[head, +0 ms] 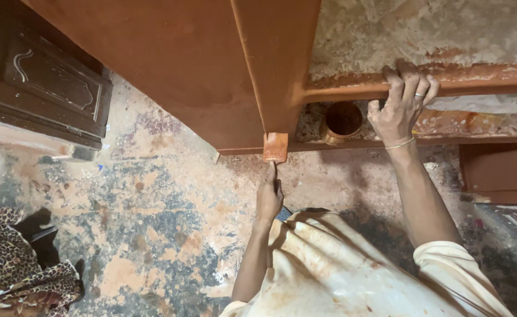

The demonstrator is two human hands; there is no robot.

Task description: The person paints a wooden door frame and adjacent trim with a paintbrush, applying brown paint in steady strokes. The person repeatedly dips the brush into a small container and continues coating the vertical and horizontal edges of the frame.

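The left hand [269, 199] is closed around the handle of a putty knife [275, 147], index finger laid along the top toward the blade. The blade, coated in reddish-brown filler, presses flat against the bottom corner edge of a tall wooden panel [170, 64] smeared in the same brown coat. The handle itself is mostly hidden under the fingers, so its shape is hard to make out.

The right hand [400, 105] is wrapped over a horizontal wooden rail [481, 79], fingers curled over the top and thumb below, a thin bangle at the wrist.

The knife looks light and rigid at the handle, with a thin blade that likely flexes a little under pressure; the wet paste may make it slick, so the dry handle end is the sound place to hold. The panel looks heavy and stiff, and its coated faces would smear if touched; the rail is the cleaner place to brace.

Just below the rail sits a small round tin [343, 120] with brown contents. The floor [153, 223] is mottled with old paint, a dark carved door [47, 82] leans at the left, and leopard-print cloth [12, 264] lies in the corner.
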